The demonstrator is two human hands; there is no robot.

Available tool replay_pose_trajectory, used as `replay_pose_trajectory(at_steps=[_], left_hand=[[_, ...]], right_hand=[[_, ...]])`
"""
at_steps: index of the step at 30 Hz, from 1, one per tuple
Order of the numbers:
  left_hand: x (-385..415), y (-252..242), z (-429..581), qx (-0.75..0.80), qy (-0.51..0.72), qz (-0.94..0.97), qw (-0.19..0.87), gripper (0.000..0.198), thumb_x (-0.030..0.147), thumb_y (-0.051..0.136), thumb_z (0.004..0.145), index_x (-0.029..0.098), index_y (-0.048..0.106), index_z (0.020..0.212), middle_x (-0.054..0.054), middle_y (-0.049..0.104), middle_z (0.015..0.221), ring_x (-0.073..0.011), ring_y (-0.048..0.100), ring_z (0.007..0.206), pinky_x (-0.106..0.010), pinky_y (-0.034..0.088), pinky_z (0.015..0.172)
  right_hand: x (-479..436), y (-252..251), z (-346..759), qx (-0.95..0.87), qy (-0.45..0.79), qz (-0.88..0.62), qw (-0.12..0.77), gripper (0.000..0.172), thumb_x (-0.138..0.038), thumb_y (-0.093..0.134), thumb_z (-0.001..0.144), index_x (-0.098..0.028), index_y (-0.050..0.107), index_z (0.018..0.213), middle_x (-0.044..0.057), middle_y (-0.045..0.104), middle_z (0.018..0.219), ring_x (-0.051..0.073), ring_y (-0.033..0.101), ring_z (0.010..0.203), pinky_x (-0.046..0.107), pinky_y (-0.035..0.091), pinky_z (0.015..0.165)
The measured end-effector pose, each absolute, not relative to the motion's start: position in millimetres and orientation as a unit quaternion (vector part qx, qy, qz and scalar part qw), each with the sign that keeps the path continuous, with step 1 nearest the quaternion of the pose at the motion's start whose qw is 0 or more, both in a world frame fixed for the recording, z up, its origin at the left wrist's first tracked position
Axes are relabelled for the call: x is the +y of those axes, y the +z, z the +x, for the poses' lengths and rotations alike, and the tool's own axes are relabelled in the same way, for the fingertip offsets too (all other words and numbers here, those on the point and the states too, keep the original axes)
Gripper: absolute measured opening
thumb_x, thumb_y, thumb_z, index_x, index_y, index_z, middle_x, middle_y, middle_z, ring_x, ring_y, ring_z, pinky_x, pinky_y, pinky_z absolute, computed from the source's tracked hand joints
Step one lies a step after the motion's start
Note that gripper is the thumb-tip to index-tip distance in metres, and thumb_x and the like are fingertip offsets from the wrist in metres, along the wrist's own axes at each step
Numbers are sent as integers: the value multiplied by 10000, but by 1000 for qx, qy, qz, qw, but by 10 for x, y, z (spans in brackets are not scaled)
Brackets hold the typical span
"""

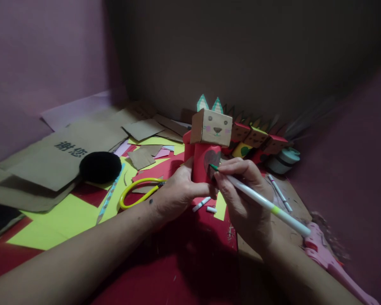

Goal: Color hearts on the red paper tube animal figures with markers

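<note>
A paper box figure [209, 140] stands at the middle: a cardboard cube head with a drawn face and two teal ears, on a red body bearing a brown heart. My left hand [180, 188] is wrapped round the red body from the left and steadies it. My right hand [241, 190] pinches a white marker pen [266, 204] with a green tip. The tip touches the heart on the figure's front.
Yellow-handled scissors [139, 191] lie left of my left hand. Cardboard sheets [66, 152], a black round object [100, 167] and yellow and red paper cover the left side. More small box figures [257, 137] stand behind. Pens [281, 194] and a pink object [320, 250] lie right.
</note>
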State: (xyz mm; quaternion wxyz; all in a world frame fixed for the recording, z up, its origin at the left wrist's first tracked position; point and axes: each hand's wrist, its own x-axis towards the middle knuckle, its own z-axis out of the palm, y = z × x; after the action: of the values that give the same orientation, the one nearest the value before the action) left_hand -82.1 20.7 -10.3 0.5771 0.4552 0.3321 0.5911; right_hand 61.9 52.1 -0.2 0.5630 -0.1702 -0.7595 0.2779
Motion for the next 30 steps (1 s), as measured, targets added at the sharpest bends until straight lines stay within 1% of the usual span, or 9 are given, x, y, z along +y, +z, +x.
replay_pose_trajectory(at_steps=[3,7,9,13,16,20,23,26,30], left_hand=[[201,-85,-818,338,590,454,576,456,82,755,665,187,621,1088,-21,667,950,-206,606,887,-337,479,793],[191,-60,-792,328,604,441,577,549,56,750,638,199,587,1143,-34,689,1065,-232,622,1015,-351,482,890],[190,-59,-783,333,604,440,574,535,71,754,646,192,596,1143,-45,693,1075,-246,626,1026,-359,486,887],[198,-80,-789,338,593,451,575,446,130,776,683,160,634,1105,-69,692,1070,-260,632,1015,-381,499,893],[203,-84,-798,355,590,466,556,491,123,797,665,162,627,1123,-79,697,1097,-271,635,1031,-376,504,883],[189,-63,-792,348,589,464,563,489,160,812,693,158,627,1146,-89,707,1120,-283,648,1060,-379,513,902],[180,-57,-790,359,582,473,556,495,183,814,715,155,626,1172,-89,703,1132,-277,647,1052,-397,508,932],[186,-69,-798,369,582,478,544,521,163,797,711,153,606,1196,-91,693,1127,-279,639,1042,-397,509,907],[189,-75,-801,363,581,474,553,516,147,789,694,161,602,1174,-89,686,1118,-285,638,1047,-390,512,890]], right_hand=[[532,25,624,-761,280,-147,566,203,-18,615,878,-219,625,908,-30,592,851,84,588,759,204,494,681],[548,20,636,-771,274,-141,558,226,-5,623,859,-222,633,919,-17,608,875,101,601,782,230,501,687],[550,11,640,-775,272,-150,550,211,-26,626,875,-230,631,931,-12,612,874,115,605,776,252,507,681],[537,10,642,-776,277,-171,540,174,-65,625,891,-236,621,926,-9,612,856,126,586,719,268,492,613],[528,15,647,-778,278,-172,536,172,-57,618,879,-229,611,879,-13,602,823,123,573,693,265,482,594],[535,-4,661,-785,276,-191,521,170,-76,628,904,-245,617,914,-25,620,817,117,582,701,256,488,623],[537,-7,658,-778,273,-196,531,168,-86,631,916,-254,615,925,-31,626,809,116,592,705,252,496,642],[528,21,648,-776,266,-190,539,169,-76,626,896,-245,612,903,-21,624,818,123,595,712,255,496,626],[522,35,652,-778,279,-188,530,170,-67,611,879,-236,599,866,-23,606,794,123,578,677,263,492,602]])
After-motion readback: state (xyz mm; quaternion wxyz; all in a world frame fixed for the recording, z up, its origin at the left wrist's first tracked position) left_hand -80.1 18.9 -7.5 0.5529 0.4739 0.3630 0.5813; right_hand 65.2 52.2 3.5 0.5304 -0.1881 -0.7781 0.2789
